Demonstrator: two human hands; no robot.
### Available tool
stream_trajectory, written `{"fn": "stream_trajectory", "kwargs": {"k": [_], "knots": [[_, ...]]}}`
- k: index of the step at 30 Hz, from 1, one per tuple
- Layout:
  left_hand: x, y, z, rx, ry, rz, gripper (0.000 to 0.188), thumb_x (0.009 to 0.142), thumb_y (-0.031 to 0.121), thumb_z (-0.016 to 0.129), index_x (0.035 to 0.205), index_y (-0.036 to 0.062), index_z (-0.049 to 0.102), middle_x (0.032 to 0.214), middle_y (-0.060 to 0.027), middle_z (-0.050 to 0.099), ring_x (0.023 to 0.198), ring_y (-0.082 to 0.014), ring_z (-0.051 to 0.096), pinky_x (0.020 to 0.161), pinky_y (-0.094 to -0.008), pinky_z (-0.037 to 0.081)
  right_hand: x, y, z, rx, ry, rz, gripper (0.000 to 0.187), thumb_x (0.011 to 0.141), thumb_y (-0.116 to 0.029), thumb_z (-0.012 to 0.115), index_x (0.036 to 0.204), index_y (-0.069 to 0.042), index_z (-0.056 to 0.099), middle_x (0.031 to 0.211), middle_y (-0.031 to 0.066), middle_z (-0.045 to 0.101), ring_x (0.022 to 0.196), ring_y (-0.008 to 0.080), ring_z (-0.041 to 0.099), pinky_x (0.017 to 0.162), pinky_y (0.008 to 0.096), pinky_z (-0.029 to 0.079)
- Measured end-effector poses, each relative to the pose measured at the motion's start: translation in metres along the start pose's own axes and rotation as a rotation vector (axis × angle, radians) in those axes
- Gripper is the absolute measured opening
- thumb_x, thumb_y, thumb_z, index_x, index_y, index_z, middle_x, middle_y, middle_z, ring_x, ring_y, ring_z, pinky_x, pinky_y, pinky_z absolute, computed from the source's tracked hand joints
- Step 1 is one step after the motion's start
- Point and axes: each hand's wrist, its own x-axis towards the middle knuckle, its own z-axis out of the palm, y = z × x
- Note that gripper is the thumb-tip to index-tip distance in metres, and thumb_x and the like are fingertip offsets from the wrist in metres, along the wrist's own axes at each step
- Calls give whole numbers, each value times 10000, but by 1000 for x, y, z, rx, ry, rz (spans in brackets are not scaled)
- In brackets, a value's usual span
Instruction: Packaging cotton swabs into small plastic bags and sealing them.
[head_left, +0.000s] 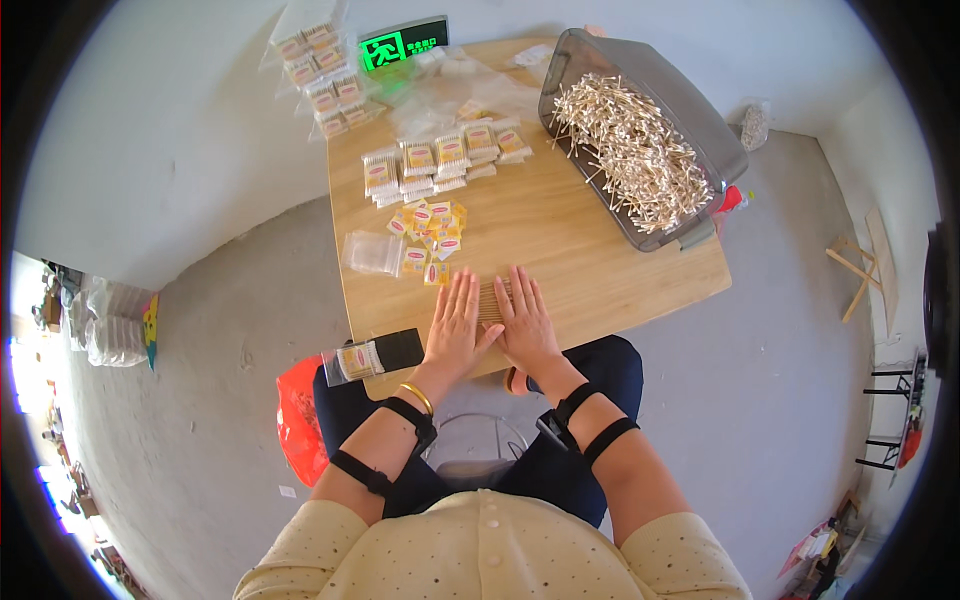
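Observation:
My left hand (pixel 457 322) and my right hand (pixel 524 322) lie at the near edge of the wooden table (pixel 570 265), fingers stretched out and pointing away from me. Between them is a row of cotton swabs (pixel 490 300), lying side by side, with its ends partly hidden under my palms and fingers. Neither hand is closed around anything. Just beyond my left fingertips lie loose yellow-and-white printed cards (pixel 437 273). To the left of my left wrist, a clear bag holding swabs and a card (pixel 359 360) rests on a black flat object (pixel 400 350).
A grey bin (pixel 690 95) full of loose cotton swabs (pixel 635 150) is tipped toward me at the far right. Packed swab bags (pixel 420 160) stand in rows at the far left, near clear empty bags (pixel 372 253). A green lit sign (pixel 403 45) stands at the back. A red bag (pixel 300 425) hangs by my left knee.

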Motion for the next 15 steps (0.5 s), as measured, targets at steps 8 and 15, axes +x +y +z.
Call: {"fn": "stream_trajectory", "kwargs": {"k": [8, 15], "knots": [[-1, -5, -13, -120, -57, 82, 822, 1019, 513, 504, 1602, -15, 263, 1656, -190, 310, 1566, -327, 230, 1288, -494, 133, 0, 7, -15, 150, -9, 12, 787, 913, -290, 687, 1571, -27, 344, 1642, 240, 284, 1538, 425, 239, 1278, 500, 196], [-37, -26, -16, -110, 199, -23, 565, 921, 198, 625, 1437, 31, 466, 1462, -132, 495, 1433, -297, 420, 1262, -516, 220, -30, -11, -33, 281, 15, 36, 547, 868, -184, 701, 1379, -72, 543, 1460, 198, 453, 1390, 413, 420, 1147, 506, 374]]}}
